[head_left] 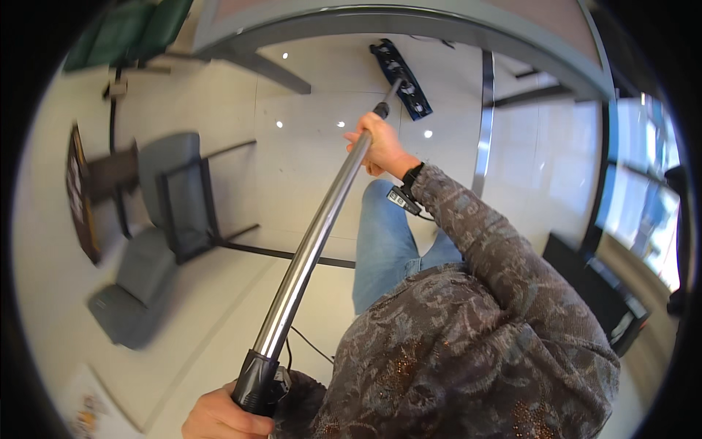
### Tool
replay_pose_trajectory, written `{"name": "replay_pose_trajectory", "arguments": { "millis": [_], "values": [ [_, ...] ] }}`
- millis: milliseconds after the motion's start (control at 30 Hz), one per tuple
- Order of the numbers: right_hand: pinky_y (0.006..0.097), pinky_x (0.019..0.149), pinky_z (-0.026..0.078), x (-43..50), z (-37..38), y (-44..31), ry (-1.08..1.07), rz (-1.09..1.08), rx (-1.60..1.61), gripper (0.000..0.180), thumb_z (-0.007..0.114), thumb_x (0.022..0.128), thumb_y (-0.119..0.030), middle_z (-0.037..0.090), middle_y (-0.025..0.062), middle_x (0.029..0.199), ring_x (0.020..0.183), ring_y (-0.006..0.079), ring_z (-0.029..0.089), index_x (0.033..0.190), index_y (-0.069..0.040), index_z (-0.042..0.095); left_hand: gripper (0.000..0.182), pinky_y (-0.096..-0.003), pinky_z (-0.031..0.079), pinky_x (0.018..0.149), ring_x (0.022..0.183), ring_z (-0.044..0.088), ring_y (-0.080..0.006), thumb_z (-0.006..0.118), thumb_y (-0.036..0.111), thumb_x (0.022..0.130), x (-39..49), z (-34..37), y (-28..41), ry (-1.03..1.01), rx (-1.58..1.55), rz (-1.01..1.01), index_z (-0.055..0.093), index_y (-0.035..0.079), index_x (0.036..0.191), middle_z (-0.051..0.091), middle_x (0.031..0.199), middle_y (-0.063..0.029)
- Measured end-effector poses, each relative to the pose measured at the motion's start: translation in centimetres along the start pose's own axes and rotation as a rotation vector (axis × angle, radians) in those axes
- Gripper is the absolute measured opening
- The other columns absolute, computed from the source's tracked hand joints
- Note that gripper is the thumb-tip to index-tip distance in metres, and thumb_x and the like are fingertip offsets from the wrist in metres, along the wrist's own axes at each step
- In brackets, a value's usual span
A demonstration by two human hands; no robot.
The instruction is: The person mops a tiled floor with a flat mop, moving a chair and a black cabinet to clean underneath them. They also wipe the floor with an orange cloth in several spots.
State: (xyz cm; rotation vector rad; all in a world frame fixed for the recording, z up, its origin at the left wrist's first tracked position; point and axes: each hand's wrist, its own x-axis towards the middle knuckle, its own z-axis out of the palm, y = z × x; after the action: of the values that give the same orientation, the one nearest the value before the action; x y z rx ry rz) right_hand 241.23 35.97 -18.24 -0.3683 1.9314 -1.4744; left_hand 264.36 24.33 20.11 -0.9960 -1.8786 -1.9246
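A flat mop has a shiny metal pole (321, 219), a black grip and a dark blue, long narrow head (403, 79). The head rests on the pale tiled floor at the top centre, under the near edge of a table. My left hand (222, 420) is closed around the black grip at the bottom left. Further down the pole, close to its black collar, my right hand (378, 145) holds the metal part, some fingers partly extended. A black band with a small device (403, 200) hangs at my right wrist.
Beyond my hands a grey-edged table (411, 24) spans the top, its dark leg (279, 74) slanting left. Grey chairs (170, 153) stand at the left, green seats (120, 33) at the upper left. A black box-like object (595, 291) is at the right. Thin cables (310, 343) trail near my left arm.
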Motion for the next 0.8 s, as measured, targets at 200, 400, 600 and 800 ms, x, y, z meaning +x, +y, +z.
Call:
{"name": "replay_pose_trajectory", "arguments": {
  "millis": [200,400,600,800],
  "values": [
    [0.036,0.052,0.047,1.1,5.1,4.3,0.058,-0.039,-0.112,0.034,0.081,0.082,-0.017,0.057,0.0052,0.079,0.062,0.0203,0.053,0.088,-0.012,0.048,0.023,-0.0317,0.05,0.056,0.045,0.055,-0.0153,0.071,0.019,0.089,-15.8,2.3,-0.8,0.858,0.155,0.19,0.062,0.009,0.07,0.058,0.051,-0.0004],
    [0.0362,0.071,0.049,5.3,2.1,11.8,0.168,-0.354,-0.631,0.022,0.075,0.085,-0.015,0.056,0.0094,0.085,0.078,0.024,0.055,0.091,-0.009,0.054,0.005,-0.0396,0.054,0.067,0.064,0.063,-0.021,0.06,0.002,0.086,-25.2,1.0,-5.1,0.936,0.146,0.036,0.06,0.005,0.082,0.063,0.065,-0.0055],
    [0.0281,0.039,0.028,12.3,-2.9,12.3,-0.102,0.32,-0.45,0.018,0.064,0.097,-0.025,0.063,0.0022,0.085,0.056,0.0127,0.047,0.094,-0.018,0.048,0.021,-0.0425,0.043,0.062,0.057,0.047,-0.0211,0.039,-0.009,0.089,-23.4,3.0,-15.6,1.432,0.008,-0.1,0.059,-0.003,0.087,0.046,0.055,-0.0054],
    [0.0296,0.036,0.034,8.7,-1.1,9.1,-0.412,0.354,-0.614,0.015,0.05,0.097,-0.025,0.065,0.0053,0.081,0.049,0.0133,0.046,0.089,-0.013,0.047,0.015,-0.0371,0.031,0.055,0.048,0.032,-0.0141,0.04,-0.006,0.089,-26.0,8.3,-13.2,1.637,0.206,0.005,0.036,0.009,0.09,0.036,0.053,0.0018]
  ]
}}
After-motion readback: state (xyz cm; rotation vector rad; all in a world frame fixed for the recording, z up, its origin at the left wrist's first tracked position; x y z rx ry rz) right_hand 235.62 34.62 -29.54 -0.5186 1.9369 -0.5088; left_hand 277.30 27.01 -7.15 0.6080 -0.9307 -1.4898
